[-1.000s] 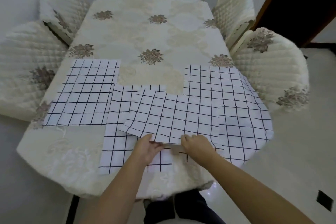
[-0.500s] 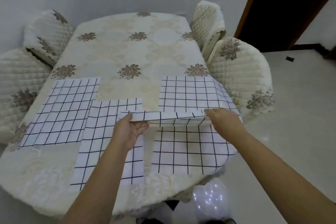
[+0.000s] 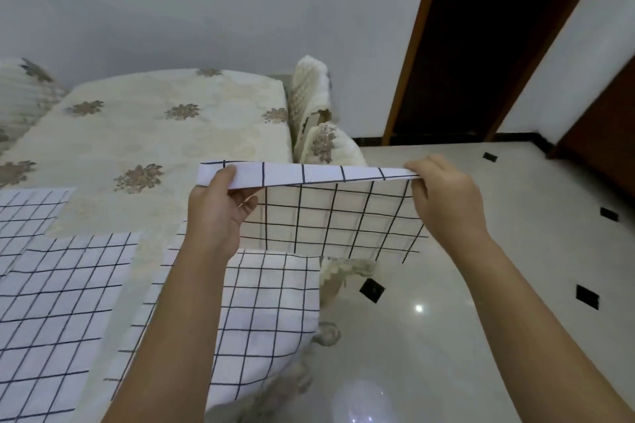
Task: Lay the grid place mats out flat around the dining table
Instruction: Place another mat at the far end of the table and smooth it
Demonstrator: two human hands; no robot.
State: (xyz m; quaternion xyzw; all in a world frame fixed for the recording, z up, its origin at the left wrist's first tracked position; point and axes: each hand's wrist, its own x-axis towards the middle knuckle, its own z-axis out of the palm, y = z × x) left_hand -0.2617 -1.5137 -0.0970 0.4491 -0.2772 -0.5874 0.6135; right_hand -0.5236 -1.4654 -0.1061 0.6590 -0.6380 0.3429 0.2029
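Both hands pinch the lifted place mat [image 3: 330, 216] by its top edge, left hand [image 3: 220, 213], right hand [image 3: 443, 196], long axis stretched between them, tabletop [image 3: 144, 141] nearer the left hand.

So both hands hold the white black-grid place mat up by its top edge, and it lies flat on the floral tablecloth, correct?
Not quite. Both the left hand and right hand do grip the white black-grid place mat by its top edge, but the head view shows it lifted, hanging in the air off the table's right side, not lying flat on the floral tablecloth.
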